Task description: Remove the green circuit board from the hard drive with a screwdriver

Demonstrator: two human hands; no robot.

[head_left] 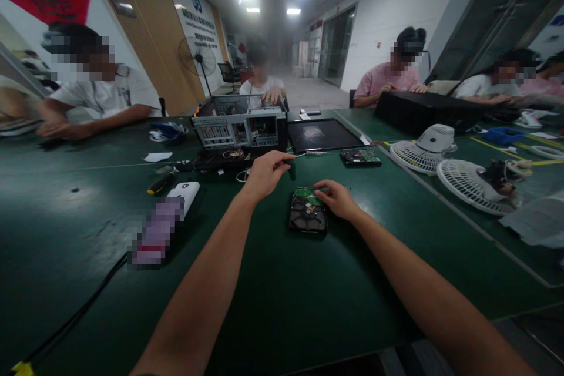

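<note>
A hard drive (pixel 304 218) lies on the green table in front of me, its green circuit board and dark round casing facing up. My right hand (pixel 337 200) grips its upper right edge between thumb and fingers. Just beyond and left of the drive, my left hand (pixel 268 176) is raised with its fingers pinched together. What they hold, if anything, is too small to make out. Past those fingertips lies a thin metal rod (pixel 319 153), perhaps a screwdriver shaft. A second hard drive (pixel 360 157) rests farther right.
An opened computer case (pixel 240 129) stands beyond my left hand, beside a black panel (pixel 326 134). At left are a yellow-black screwdriver (pixel 161 184) and a partly blurred phone-like item (pixel 185 197). White fan parts (pixel 418 155) lie right. Several people sit around, one at a black case (pixel 427 110).
</note>
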